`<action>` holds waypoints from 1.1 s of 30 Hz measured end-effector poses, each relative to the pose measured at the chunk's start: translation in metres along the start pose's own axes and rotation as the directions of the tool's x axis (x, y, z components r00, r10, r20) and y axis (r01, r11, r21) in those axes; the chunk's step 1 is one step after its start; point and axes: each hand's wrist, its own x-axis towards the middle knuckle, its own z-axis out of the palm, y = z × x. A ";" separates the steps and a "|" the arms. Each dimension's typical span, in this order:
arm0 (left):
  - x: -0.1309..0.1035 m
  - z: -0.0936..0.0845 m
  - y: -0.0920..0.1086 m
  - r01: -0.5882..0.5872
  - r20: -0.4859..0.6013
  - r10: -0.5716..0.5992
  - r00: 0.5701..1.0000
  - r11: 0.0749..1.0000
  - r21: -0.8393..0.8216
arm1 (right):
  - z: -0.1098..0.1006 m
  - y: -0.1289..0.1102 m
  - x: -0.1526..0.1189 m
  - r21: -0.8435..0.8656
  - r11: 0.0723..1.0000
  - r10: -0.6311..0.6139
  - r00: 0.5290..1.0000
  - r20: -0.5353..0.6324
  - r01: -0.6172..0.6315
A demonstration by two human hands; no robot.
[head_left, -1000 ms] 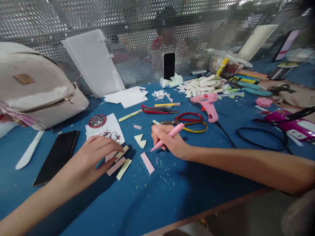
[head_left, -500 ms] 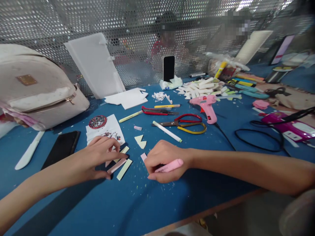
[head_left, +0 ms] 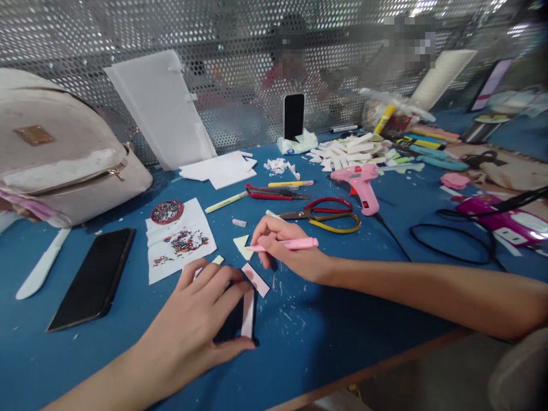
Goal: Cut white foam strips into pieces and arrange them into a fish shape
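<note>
My left hand (head_left: pixel 209 308) pinches a small pale pink strip (head_left: pixel 248 314) by its ends, thumb at the near end and a finger at the far end, low over the table. A second pink strip (head_left: pixel 257 279) lies just beyond it. In my right hand (head_left: pixel 285 248), closed with the fingers in a writing grip, is a pink marker (head_left: pixel 295 244), its tip pointing left. Beneath that tip is a pale yellow notched piece (head_left: pixel 242 245). Behind my left fingers a pale yellow strip (head_left: pixel 218 260) shows only in part.
Scissors (head_left: pixel 321 214), a red-handled cutter (head_left: pixel 274 193) and a pink glue gun (head_left: pixel 359 185) lie beyond my right hand. Left are a black phone (head_left: pixel 94 279), a white knife (head_left: pixel 43 265), a backpack (head_left: pixel 64 165) and paper (head_left: pixel 154 274) with coloured bits.
My left hand has moved right and nearer with the pink strip. My right hand has lifted away from the other pink strip and turned the marker so its tip points left.
</note>
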 end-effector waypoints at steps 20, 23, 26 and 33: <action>-0.008 0.018 -0.012 0.120 -0.045 -0.127 0.991 0.983 -0.143 | 0.007 -0.008 -0.013 -0.404 0.868 -0.159 0.932 0.325 0.289; -0.008 0.018 -0.012 0.124 -0.033 -0.131 0.991 0.981 -0.148 | 0.009 -0.006 -0.013 -0.504 0.766 -0.213 0.897 0.388 0.400; -0.008 0.018 -0.012 0.136 -0.019 -0.141 0.990 0.979 -0.152 | 0.011 -0.003 -0.015 -0.564 0.628 -0.306 0.837 0.454 0.536; -0.009 0.018 -0.012 0.145 -0.014 -0.149 0.989 0.977 -0.154 | 0.010 -0.001 -0.021 -0.420 0.577 -0.390 0.688 0.612 0.701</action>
